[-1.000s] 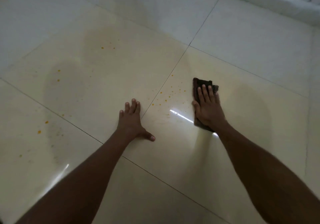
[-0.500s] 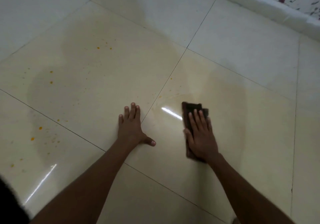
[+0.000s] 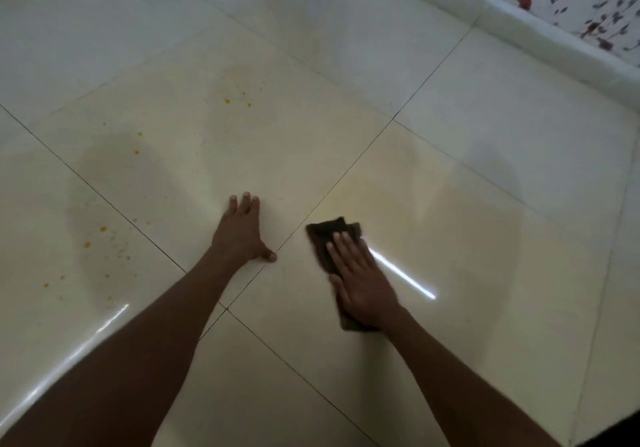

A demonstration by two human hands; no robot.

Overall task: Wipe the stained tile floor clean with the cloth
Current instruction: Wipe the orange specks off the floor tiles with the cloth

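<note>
tile floor [image 3: 450, 239] | cloth [image 3: 329, 235] under flat right hand [image 3: 363, 284] | left hand [image 3: 242, 235] beside

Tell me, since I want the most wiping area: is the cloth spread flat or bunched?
Bunched or folded. The dark cloth forms a narrow strip under the flat right hand, barely wider than it; layers can't be counted.

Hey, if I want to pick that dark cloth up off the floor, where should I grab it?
Probably the far corner of the cloth, coming from above. It pokes out bare beyond the fingertips of the right hand, which presses the rest flat on the floor.
</note>
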